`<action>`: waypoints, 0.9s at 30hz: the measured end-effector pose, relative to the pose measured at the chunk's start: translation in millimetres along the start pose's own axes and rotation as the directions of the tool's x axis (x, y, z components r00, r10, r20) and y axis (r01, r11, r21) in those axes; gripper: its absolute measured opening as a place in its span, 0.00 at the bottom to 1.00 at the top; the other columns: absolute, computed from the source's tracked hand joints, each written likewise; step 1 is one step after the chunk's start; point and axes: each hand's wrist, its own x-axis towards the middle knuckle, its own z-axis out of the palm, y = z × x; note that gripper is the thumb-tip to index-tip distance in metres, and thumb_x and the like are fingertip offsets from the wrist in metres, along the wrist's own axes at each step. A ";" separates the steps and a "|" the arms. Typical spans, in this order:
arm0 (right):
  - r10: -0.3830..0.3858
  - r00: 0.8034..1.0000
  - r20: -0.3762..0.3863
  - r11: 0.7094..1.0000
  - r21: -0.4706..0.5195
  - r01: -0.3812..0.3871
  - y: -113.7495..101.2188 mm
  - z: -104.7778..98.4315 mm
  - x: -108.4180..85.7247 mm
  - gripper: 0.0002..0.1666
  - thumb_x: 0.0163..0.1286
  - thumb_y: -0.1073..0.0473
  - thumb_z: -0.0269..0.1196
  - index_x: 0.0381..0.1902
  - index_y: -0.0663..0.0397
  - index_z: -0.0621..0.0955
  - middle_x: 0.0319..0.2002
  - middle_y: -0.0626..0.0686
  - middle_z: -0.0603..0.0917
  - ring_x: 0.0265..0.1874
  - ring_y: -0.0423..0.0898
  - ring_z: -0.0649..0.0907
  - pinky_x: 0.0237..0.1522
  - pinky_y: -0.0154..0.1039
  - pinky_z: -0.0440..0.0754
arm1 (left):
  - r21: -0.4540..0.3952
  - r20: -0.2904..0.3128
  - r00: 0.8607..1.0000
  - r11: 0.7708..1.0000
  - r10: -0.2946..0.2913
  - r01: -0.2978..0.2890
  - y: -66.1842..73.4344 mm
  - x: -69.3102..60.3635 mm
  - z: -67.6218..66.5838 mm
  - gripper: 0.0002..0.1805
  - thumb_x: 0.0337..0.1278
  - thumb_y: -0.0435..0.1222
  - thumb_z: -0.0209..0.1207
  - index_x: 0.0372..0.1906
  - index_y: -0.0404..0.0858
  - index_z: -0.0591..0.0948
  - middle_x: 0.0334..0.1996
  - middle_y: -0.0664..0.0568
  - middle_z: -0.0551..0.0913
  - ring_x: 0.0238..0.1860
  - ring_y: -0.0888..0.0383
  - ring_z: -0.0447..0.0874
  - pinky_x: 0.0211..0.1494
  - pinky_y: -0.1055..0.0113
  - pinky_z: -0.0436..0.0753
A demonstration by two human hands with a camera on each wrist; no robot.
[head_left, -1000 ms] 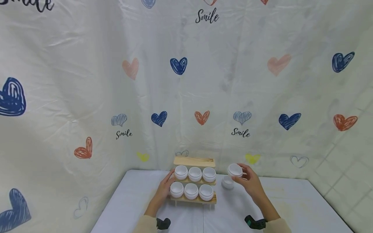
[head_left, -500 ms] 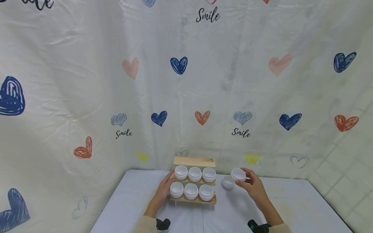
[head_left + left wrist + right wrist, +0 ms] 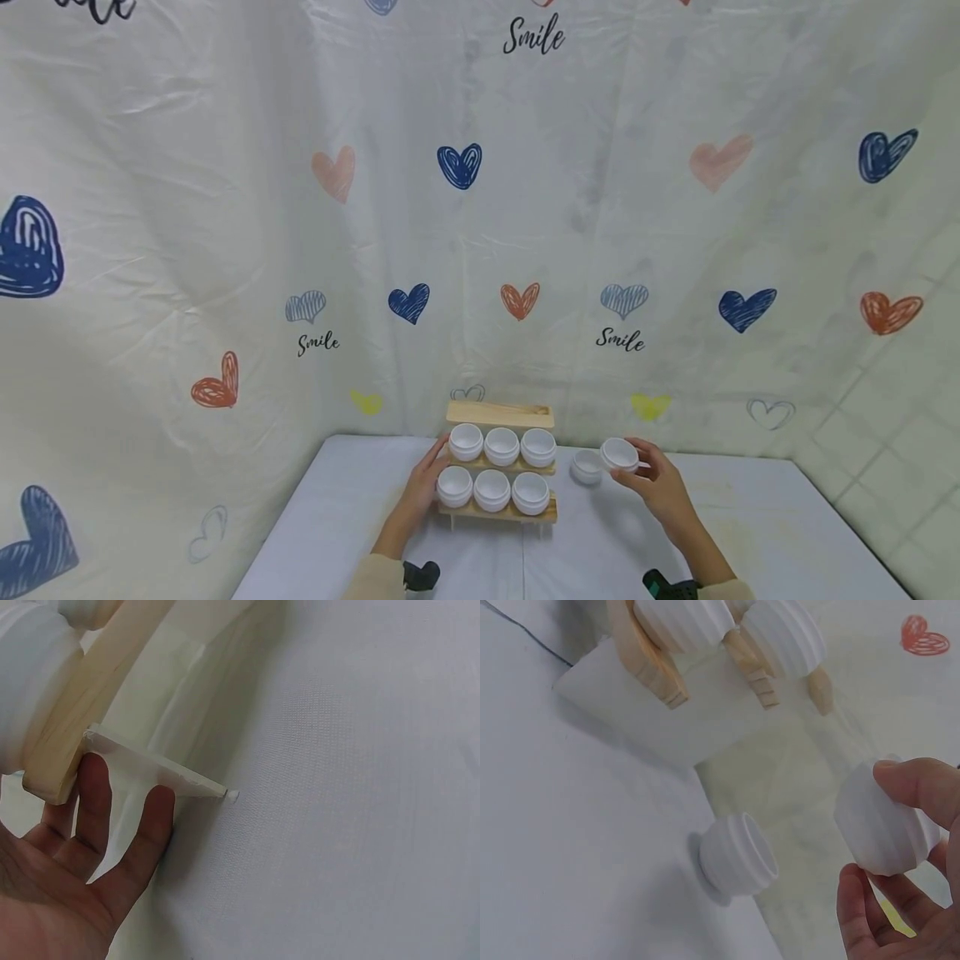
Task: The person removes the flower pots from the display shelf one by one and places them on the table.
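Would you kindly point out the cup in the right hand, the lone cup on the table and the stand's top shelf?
Held cup (image 3: 881,827): right wrist view, on its outer side.
Lone cup (image 3: 730,856): right wrist view, on its outer wall.
Top shelf (image 3: 500,414): head view, on its bare wood.

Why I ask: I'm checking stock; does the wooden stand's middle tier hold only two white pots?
No, three white pots stand side by side on the middle tier in the head view.

Six cups (image 3: 492,492) on the stand (image 3: 500,414) (three on each lower tier (image 3: 510,516)), a seventh cup (image 3: 587,468) on the table (image 3: 750,517) to its right
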 end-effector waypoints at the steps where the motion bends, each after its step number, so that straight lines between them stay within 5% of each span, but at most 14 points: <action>1: 0.001 1.000 0.000 1.000 -0.002 -0.001 0.6 -0.1 -0.1 0.43 0.63 0.53 0.75 0.72 0.50 0.70 0.61 0.61 0.79 0.43 0.33 0.82 0.45 0.28 0.82 | 0.001 0.000 1.000 1.000 0.000 0.000 -0.1 0.1 0.0 0.30 0.77 0.49 0.49 0.79 0.52 0.64 0.81 0.46 0.59 0.82 0.37 0.49 0.80 0.32 0.49; 27: 0.085 0.996 -0.008 0.995 -0.053 -0.086 23.6 5.0 8.1 0.42 0.64 0.56 0.74 0.71 0.55 0.68 0.62 0.65 0.77 0.40 0.37 0.80 0.40 0.29 0.81 | 0.000 -0.005 1.000 1.000 0.006 -0.006 3.1 -0.2 1.4 0.29 0.78 0.44 0.46 0.79 0.49 0.63 0.81 0.43 0.58 0.82 0.36 0.48 0.80 0.32 0.48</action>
